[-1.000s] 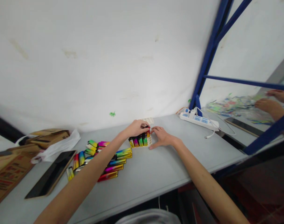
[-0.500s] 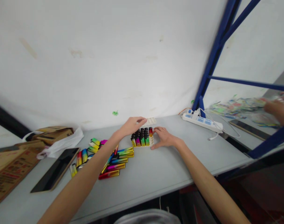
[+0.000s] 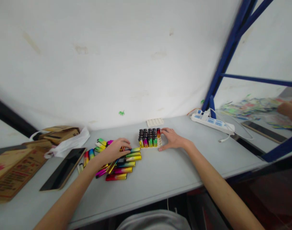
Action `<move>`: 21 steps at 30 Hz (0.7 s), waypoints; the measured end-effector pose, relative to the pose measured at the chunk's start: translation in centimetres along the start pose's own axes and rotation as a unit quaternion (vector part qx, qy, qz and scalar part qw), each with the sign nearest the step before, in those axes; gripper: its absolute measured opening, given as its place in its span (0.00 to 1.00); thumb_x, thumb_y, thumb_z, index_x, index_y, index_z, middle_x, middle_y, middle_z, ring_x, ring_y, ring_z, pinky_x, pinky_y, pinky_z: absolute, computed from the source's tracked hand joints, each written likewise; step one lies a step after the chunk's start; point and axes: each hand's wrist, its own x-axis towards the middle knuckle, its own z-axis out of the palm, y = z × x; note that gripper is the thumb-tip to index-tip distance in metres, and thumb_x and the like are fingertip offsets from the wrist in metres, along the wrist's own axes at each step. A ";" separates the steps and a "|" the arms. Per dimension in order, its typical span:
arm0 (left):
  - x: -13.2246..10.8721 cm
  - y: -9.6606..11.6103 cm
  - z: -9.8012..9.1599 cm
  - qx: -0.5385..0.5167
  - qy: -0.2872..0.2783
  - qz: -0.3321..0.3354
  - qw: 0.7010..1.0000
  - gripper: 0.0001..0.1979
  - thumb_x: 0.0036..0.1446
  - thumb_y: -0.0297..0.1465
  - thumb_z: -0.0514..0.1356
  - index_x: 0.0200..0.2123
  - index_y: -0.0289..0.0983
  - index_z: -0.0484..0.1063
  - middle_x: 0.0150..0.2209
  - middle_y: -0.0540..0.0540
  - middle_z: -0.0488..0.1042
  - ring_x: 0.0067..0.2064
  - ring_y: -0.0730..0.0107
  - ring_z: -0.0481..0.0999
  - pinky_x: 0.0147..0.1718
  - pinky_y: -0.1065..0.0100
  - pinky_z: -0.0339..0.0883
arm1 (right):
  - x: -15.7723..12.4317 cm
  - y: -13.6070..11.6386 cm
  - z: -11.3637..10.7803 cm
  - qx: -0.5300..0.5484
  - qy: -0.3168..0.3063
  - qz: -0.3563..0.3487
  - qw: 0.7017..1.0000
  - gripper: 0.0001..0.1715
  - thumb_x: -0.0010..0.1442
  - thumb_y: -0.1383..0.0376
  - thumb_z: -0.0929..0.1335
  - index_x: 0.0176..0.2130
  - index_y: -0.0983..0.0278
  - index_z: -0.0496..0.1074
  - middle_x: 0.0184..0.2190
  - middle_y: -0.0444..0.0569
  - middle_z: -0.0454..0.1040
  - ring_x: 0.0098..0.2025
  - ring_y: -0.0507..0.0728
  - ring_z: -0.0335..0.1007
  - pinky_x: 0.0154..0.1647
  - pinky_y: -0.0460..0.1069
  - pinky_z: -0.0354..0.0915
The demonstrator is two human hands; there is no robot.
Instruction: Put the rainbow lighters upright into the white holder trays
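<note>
Tray [image 3: 159, 143]: white, just right of centre in the frame, on the table [image 3: 174, 172]. Standing lighters [image 3: 149, 138] fill most of it in close rows, black ends up. In the right-hand column, a red lighter [image 3: 158, 132] stands at the far end; the cells nearer the front are bare.

Right hand [image 3: 172, 139]: at the right edge of the tray. Thumb and fingers are spread wide, thumb toward the near corner, fingertips toward the far end beside the red lighter.

Left hand [image 3: 117, 149]: left of the tray, over the loose lighters [image 3: 123, 170]. Fingers are bent; whether they grip a lighter cannot be told. The loose lighters lie flat in an overlapping pile, left of centre.

Second tray [image 3: 155, 122]: behind the first, near the wall [image 3: 136, 57].

Left of frame: phone [image 3: 63, 171], white bag [image 3: 73, 143] and carton [image 3: 19, 172].

Right of frame: power strip [image 3: 211, 122], blue frame [image 3: 219, 72] and another phone [image 3: 263, 131]. A co-worker's hand [image 3: 289, 109] shows at the far right edge.
</note>
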 end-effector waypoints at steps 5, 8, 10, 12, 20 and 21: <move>0.3 0.0 0.0 -0.022 0.001 -0.014 1.000 0.12 0.57 0.42 0.64 0.37 0.42 0.83 0.47 0.41 0.80 0.48 0.53 0.78 0.53 0.58 0.68 | -0.1 0.1 0.0 -0.003 -0.003 0.002 1.000 0.59 0.42 0.35 0.78 0.62 0.62 0.66 0.63 0.63 0.64 0.66 0.74 0.58 0.69 0.70 0.53; 0.3 -0.2 -0.1 -0.048 0.030 -0.017 0.998 0.11 0.53 0.42 0.68 0.34 0.42 0.82 0.45 0.42 0.81 0.47 0.53 0.79 0.52 0.59 0.69 | -0.1 0.1 0.0 0.005 -0.004 0.004 1.000 0.58 0.42 0.36 0.79 0.61 0.62 0.67 0.63 0.63 0.63 0.67 0.74 0.57 0.69 0.70 0.52; 0.4 -0.4 -0.4 -0.089 0.059 -0.023 0.994 0.10 0.52 0.41 0.69 0.35 0.42 0.82 0.43 0.44 0.81 0.47 0.54 0.79 0.52 0.59 0.69 | 0.0 0.0 -0.1 0.006 -0.005 -0.002 1.000 0.55 0.42 0.37 0.79 0.60 0.61 0.68 0.62 0.62 0.64 0.66 0.73 0.58 0.69 0.70 0.53; 0.7 -0.3 -0.9 -0.172 0.085 -0.034 0.981 0.11 0.53 0.41 0.69 0.36 0.41 0.81 0.40 0.44 0.82 0.46 0.55 0.79 0.52 0.59 0.70 | -0.1 0.0 -0.1 0.003 -0.006 -0.007 1.000 0.54 0.43 0.37 0.79 0.59 0.61 0.69 0.61 0.62 0.65 0.66 0.73 0.59 0.69 0.69 0.53; 1.8 3.1 -2.1 -0.636 0.189 -0.031 0.747 0.15 0.52 0.35 0.73 0.38 0.37 0.74 0.39 0.44 0.81 0.43 0.59 0.81 0.51 0.52 0.73 | -0.1 0.4 0.1 0.000 0.001 -0.014 1.000 0.54 0.44 0.38 0.79 0.60 0.61 0.68 0.63 0.62 0.64 0.65 0.72 0.60 0.68 0.68 0.55; 1.8 3.6 -1.8 -0.664 0.181 -0.032 0.725 0.15 0.53 0.35 0.73 0.39 0.37 0.74 0.35 0.46 0.79 0.39 0.63 0.81 0.50 0.53 0.74 | -0.1 0.5 0.2 0.000 0.001 -0.016 1.000 0.54 0.44 0.38 0.79 0.60 0.61 0.67 0.63 0.62 0.64 0.65 0.72 0.60 0.68 0.68 0.55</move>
